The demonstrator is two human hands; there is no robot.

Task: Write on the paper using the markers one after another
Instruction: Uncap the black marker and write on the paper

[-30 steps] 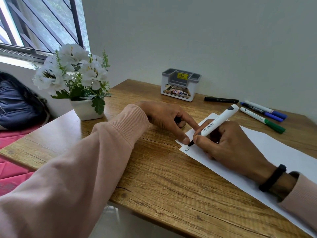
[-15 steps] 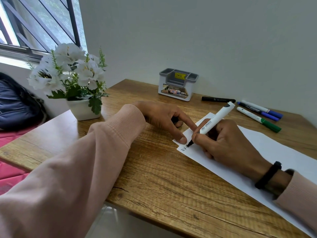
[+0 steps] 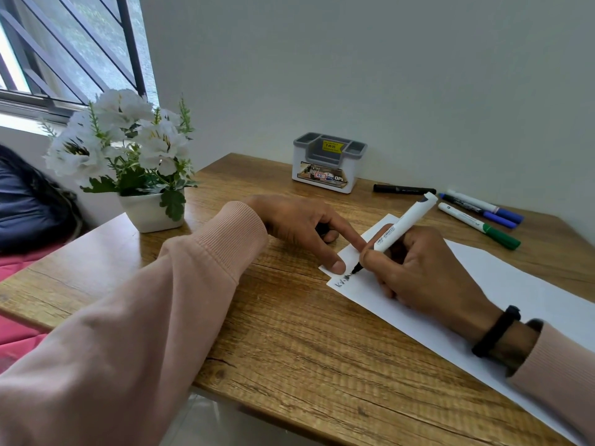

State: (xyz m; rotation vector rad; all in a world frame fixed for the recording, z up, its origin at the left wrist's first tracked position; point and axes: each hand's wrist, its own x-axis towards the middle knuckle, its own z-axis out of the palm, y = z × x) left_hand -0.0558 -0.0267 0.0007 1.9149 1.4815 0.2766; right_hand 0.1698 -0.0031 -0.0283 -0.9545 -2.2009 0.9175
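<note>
A white sheet of paper lies slanted on the wooden table. My right hand grips a white marker whose black tip touches the paper's near left corner, beside a short line of black writing. My left hand presses that corner with its index finger and thumb, and its curled fingers hold a small dark thing that looks like the marker cap. Behind the paper lie a black marker, two blue-capped markers and a green-capped marker.
A grey-and-white pen holder stands against the wall at the back. A white pot of white flowers sits at the table's left edge. A dark bag lies on pink fabric to the left, under a window.
The marker tip has crept a little to the right along the line, leaving more black writing. My left hand has stayed on the corner.
</note>
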